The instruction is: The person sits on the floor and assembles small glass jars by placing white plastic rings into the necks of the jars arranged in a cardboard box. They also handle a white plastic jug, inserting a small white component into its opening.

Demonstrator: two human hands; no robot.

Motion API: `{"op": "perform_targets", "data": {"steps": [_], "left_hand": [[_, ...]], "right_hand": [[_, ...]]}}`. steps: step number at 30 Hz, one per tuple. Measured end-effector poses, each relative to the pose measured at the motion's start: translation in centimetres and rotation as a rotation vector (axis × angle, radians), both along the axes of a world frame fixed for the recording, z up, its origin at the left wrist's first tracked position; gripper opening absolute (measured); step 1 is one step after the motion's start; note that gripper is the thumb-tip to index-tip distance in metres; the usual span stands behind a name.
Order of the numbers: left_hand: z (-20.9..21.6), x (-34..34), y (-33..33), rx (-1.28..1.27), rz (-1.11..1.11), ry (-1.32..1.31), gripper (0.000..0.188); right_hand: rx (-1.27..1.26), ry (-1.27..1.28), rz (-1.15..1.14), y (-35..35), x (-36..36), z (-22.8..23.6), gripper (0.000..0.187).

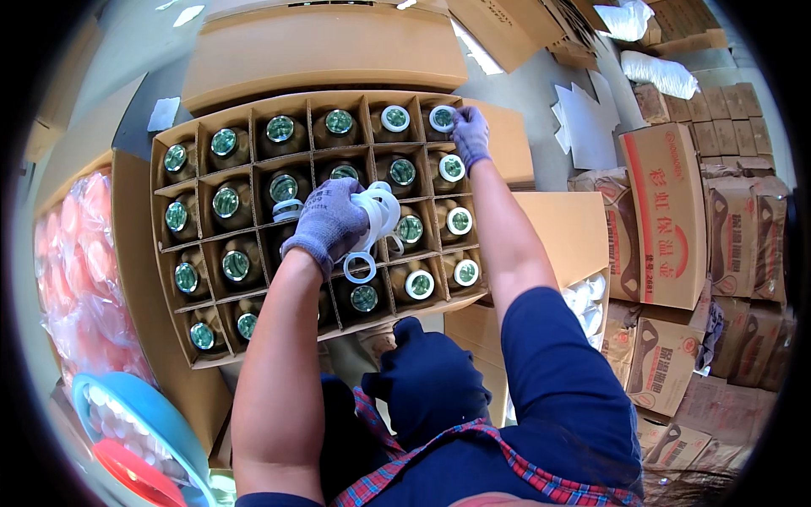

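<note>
A big cardboard box (190, 351) with a divider grid stands in front of me, a glass bottle with a shiny green-looking mouth in most compartments. My left hand (329, 218), in a grey glove, is closed round a bunch of white plastic rings (382, 207) above the middle of the grid. One ring (360, 268) dangles below the bunch. At the far right corner my gloved right hand (471, 135) pinches the white ring (442, 118) around a bottle's mouth. Several bottles down the right side have white rings too, such as the near one (419, 285). My left forearm hides some compartments.
At left, a carton (135, 245) holds pink plastic-wrapped pieces (89, 262). Below it are a blue basin (139, 389) of white pieces and a red basin (135, 473). Stacked printed cartons (667, 215) stand at right. An open carton of white parts (585, 300) sits beside my right arm.
</note>
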State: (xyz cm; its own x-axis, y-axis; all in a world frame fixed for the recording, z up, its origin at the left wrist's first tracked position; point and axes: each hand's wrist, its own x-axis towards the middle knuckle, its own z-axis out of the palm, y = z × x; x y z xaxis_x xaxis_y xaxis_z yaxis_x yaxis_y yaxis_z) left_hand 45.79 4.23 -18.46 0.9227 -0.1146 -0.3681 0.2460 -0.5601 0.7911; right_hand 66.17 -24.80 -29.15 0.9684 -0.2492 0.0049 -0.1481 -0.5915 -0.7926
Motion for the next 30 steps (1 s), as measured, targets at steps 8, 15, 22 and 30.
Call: {"op": "perform_targets", "data": {"steps": [8, 15, 22, 30], "left_hand": [[0.1, 0.1, -0.5, 0.078, 0.012, -0.04, 0.035], [0.3, 0.4, -0.9, -0.038, 0.094, -0.078, 0.033], [1.4, -0.9, -0.5, -0.663, 0.299, -0.02, 0.026], [-1.2, -1.8, 1.1, -0.514, 0.464, -0.131, 0.027]], "right_hand": [[-0.748, 0.091, 0.08, -0.4, 2.2, -0.5, 0.022], [-0.756, -0.082, 0.346, 0.3, -0.1, -0.6, 0.045], [-0.958, -0.093, 0.273, 5.7, -2.6, 5.2, 0.056], [0.63, 0.473, 0.589, 9.6, -14.7, 11.9, 0.025]]}}
